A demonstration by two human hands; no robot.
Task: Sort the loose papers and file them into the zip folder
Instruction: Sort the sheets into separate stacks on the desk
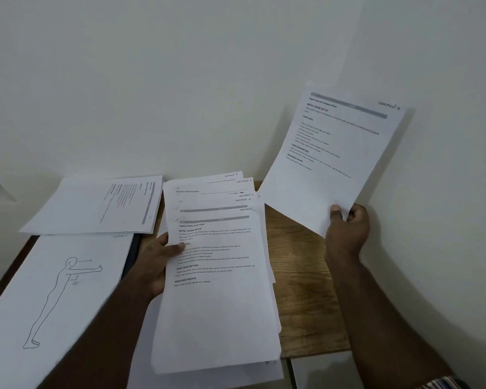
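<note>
At the left, a sheet with a drawn figure (54,290) is laid flat, and behind it a printed pile (96,206) is seen; a dark edge (132,254) between them is perhaps the zip folder, but this cannot be told. In the middle, a fanned stack (216,276) is held above the wooden counter (300,276). The grip of the left hand (155,262) is closed on its left edge, thumb on top. At the right, one sheet (328,164) is pinched at its lower corner by the right hand (347,228) and is bent upward. The paper is judged light, thin, smooth and limp; the sheets slide easily on each other. The stack is best taken at a squared edge, the single sheet near a corner.
</note>
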